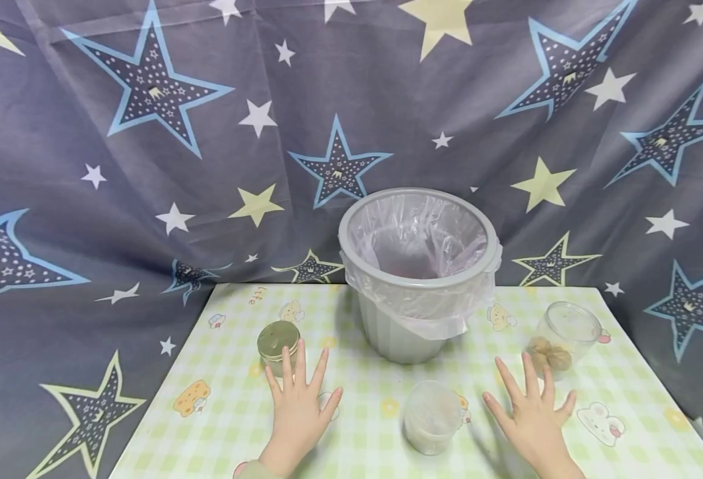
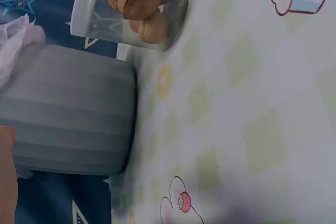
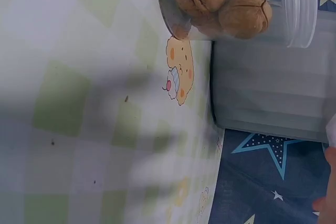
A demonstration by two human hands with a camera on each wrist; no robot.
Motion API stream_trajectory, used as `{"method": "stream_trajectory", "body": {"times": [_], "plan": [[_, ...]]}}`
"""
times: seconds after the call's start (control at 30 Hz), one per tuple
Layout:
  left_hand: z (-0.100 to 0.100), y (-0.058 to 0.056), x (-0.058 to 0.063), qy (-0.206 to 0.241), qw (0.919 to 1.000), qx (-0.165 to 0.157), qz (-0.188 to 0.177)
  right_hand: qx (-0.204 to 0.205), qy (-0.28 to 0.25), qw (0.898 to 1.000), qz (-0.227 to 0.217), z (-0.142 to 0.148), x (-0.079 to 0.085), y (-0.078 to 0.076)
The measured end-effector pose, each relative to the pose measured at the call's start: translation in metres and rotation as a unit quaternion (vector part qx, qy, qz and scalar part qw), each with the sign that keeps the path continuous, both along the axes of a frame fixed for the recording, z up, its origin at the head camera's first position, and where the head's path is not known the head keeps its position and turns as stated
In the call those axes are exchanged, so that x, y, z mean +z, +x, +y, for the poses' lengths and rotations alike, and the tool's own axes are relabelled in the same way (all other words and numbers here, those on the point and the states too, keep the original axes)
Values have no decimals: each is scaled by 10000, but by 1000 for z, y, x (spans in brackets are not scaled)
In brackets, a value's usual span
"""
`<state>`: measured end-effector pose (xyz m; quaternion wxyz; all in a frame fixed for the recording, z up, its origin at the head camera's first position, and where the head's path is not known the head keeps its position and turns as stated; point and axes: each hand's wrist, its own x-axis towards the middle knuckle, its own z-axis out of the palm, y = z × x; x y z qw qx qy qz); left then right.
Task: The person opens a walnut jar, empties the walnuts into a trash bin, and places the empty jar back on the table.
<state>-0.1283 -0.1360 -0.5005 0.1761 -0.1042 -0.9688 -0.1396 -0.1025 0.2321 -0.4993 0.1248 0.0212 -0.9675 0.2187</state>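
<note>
My left hand (image 1: 297,416) is spread out over the front left of the table. In the head view its fingertips overlap the lower edge of a small round jar with an olive-green top (image 1: 277,338). My right hand (image 1: 534,422), also with fingers fanned apart, is in front of a clear plastic jar (image 1: 576,326) that has walnuts (image 1: 549,356) at its bottom. Neither hand holds anything. Between them stands a translucent whitish tub (image 1: 432,418). Walnuts in a clear jar show in the left wrist view (image 2: 140,1) and the right wrist view (image 3: 244,14) too.
A grey ribbed bin (image 1: 390,326) lined with a thin plastic bag (image 1: 429,309) stands at the back middle of the table. The green-checked tablecloth (image 1: 196,439) carries printed cartoon figures. Behind hangs a dark star-patterned curtain (image 1: 220,166).
</note>
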Motion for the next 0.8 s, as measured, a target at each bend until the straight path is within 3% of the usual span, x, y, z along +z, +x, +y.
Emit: {"method": "stream_trajectory", "body": {"times": [0.3, 0.6, 0.8], "plan": [[0, 1, -6, -168, 9998, -42, 46, 63, 98, 9998, 142, -2, -4, 0], [4, 4, -17, -229, 9986, -163, -444, 125, 99, 9997, 170, -4, -13, 0], [12, 5, -29, -122, 9984, -327, -439, 203, 41, 9998, -26, -5, -18, 1]]}}
